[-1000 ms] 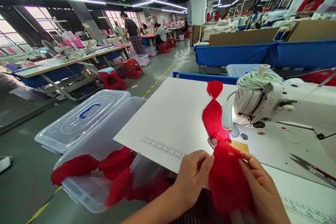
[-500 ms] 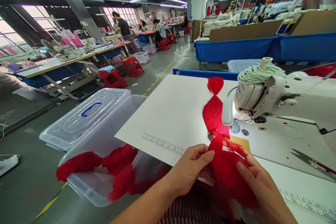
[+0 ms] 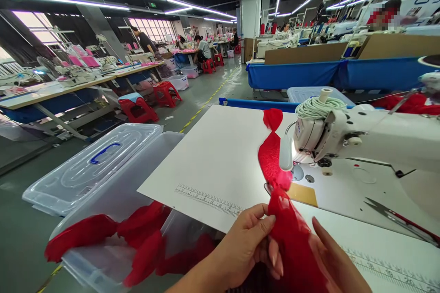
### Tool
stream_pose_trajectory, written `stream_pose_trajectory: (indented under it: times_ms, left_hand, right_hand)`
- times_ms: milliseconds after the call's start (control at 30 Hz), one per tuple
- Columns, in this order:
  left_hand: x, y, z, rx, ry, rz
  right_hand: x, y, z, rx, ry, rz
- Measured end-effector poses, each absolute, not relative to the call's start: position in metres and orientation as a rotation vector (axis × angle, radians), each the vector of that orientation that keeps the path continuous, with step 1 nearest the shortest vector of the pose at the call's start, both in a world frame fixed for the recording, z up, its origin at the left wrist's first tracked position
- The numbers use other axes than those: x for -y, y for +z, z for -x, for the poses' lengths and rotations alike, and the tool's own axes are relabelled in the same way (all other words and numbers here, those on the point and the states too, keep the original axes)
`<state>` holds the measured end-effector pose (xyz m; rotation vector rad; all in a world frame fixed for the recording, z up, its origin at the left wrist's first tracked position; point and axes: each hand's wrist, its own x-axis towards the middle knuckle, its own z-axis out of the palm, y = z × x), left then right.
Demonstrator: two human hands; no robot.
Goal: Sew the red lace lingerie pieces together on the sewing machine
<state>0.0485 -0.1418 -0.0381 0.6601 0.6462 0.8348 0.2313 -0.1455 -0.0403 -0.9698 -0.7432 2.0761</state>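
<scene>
The left hand [image 3: 249, 238] pinches a sheer red fabric piece [image 3: 292, 242] between thumb and forefinger, its other fingers curled beneath. The right hand [image 3: 338, 256] lies along the fabric's other side, thumb-side digit raised and spread from the cloth; the rest of its fingers are covered, so whether they grip cannot be told.

The held piece hangs off the near edge of the white surface [image 3: 206, 146], its lower end cut off by the frame. Upward it joins a chain of gathered red pieces [image 3: 270, 155] lying on the surface, just left of the sewing machine [image 3: 381, 132]. The machine head's lamp hides the chain's right edge in part, and the needle is hard to make out. The scissors [image 3: 400, 219] run to the right edge of view.

Left of the surface, a translucent plastic bin [image 3: 134, 171] holds more red fabric [image 3: 140, 229], some draped over its rim. A clear lid [image 3: 99, 165] with a blue handle lies alongside.
</scene>
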Motion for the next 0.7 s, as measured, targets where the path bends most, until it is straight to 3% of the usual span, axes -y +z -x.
stream_pose_trajectory:
  times_ms: [233, 333, 500, 700]
  left_hand:
    - [0.136, -0.019, -0.032, -0.873, 0.727, -0.988]
    - [0.134, -0.024, -0.031, -0.823, 0.695, -0.897]
    - [0.138, -0.038, -0.040, -0.942, 0.517, -1.054]
    - [0.110, -0.029, -0.056, -1.478, 0.355, -2.271]
  right_hand:
    - [0.138, -0.040, -0.227, 0.628, 2.268, 0.922]
    - [0.132, -0.042, -0.248, 0.618, 2.150, 1.078]
    - [0.118, -0.058, -0.277, 1.320, 1.216, 1.438]
    - [0.122, -0.077, -0.273, 2.102, 0.156, 1.174]
